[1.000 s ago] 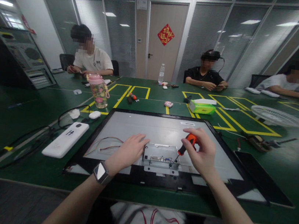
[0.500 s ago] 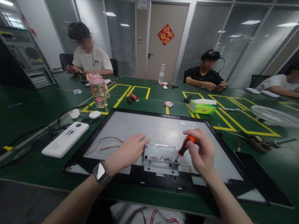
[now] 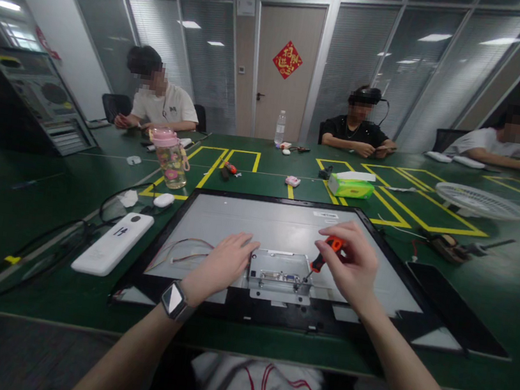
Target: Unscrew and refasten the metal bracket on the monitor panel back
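Observation:
A screwdriver (image 3: 318, 261) with a red and black handle is in my right hand (image 3: 355, 263), its fingers curled about the handle. It leans to the right, with its tip at the lower right front of a silver metal box (image 3: 279, 263). Connector ports line the front of this box. My left hand (image 3: 223, 262) lies with fingers stretched out, fingertips touching the box's left edge. Under both hands is a flat display panel (image 3: 256, 220) with a grey back and black frame, lying on the table. Thin wires (image 3: 190, 241) run over the panel left of the box.
A white power bank (image 3: 114, 244), a black cable (image 3: 45, 261) and a pink-lidded bottle (image 3: 171, 160) are left of the panel. A dark phone-like slab (image 3: 452, 306) lies right, a green tissue pack (image 3: 351, 185) behind. Several people sit across the green table (image 3: 239, 340).
The fingers of my right hand have shifted around the screwdriver handle, which now leans slightly more to the right. My left hand and the metal box stay in place.

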Demonstrator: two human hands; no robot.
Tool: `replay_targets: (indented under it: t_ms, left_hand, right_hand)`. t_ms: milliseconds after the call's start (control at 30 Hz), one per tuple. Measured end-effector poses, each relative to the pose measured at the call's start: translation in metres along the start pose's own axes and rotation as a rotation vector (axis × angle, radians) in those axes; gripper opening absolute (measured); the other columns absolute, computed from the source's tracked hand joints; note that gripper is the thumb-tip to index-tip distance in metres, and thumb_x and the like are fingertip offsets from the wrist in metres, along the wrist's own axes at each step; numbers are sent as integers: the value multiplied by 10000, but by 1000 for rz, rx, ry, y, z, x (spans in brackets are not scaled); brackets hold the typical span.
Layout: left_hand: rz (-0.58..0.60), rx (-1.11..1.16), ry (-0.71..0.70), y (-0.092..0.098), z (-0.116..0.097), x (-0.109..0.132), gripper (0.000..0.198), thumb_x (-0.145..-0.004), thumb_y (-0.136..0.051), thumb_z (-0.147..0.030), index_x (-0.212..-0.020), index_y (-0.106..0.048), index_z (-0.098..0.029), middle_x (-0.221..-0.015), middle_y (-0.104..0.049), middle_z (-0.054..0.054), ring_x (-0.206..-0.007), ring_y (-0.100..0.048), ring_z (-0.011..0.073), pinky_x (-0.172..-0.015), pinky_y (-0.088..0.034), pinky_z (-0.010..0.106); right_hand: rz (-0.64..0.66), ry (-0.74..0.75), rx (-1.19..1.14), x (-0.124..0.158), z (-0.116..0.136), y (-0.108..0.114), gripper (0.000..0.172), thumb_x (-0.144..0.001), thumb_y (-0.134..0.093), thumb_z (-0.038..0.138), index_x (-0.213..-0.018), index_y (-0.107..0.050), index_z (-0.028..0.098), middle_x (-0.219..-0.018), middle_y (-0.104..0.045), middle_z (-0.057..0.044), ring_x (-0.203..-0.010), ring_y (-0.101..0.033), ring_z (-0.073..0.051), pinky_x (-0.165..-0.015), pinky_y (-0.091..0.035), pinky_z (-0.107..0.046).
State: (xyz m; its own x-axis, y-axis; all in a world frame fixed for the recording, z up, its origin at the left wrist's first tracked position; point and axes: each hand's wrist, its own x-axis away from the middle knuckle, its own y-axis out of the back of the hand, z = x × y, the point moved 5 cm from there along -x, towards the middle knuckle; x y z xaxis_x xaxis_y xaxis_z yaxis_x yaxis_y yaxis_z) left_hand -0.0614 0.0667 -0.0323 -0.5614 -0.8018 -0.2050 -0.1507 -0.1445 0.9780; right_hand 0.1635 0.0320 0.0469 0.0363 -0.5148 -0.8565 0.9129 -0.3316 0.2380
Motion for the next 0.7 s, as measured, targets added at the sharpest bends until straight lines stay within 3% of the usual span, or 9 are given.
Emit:
replay_targets:
  t_ms: [200,333,533,700]
  left_hand:
    - [9,12,7,2,-1,0,397,-932,-401,-129,-1313,-507,-171,-1389,-512,127,-1277,-489,232,-1094,-358,393]
    - [13,13,13,2,-1,0,398,-928,-411,-126,-1311,-509,-170,-1390,-511,129,-1276,-489,235,-1094,-363,399]
    - [7,6,2,4,-2,1,387,-932,-402,-127,-1302,-509,-168,-1377,-523,132,-1271,-492,233,-1080,-384,403]
    - [-7,4,-6,1,-1,1,396,-934,-402,-130,-1315,-501,-164,-1392,-510,136,-1278,-486,232,-1088,-379,407]
  right_hand:
    - [86,-102,-163,4,-6,-1,296,-972,-413,249,-1123,-668,255,-954,-557,-43,-531,-477,-100,-482,-388,-273]
    - [91,-168,-212,4,-7,-2,272,-966,-448,238,-1147,-651,257,-976,-605,-43,-479,-427,-75,-449,-356,-252]
    - [12,-190,-231,-1,-2,0,130,-877,-607,212,-973,-693,225,-857,-561,-24,-601,-514,-110,-484,-396,-240]
    - [28,-267,-344,-4,-6,-1,43,-779,-720,221,-821,-719,226,-834,-542,-34,-719,-540,-157,-487,-434,-241]
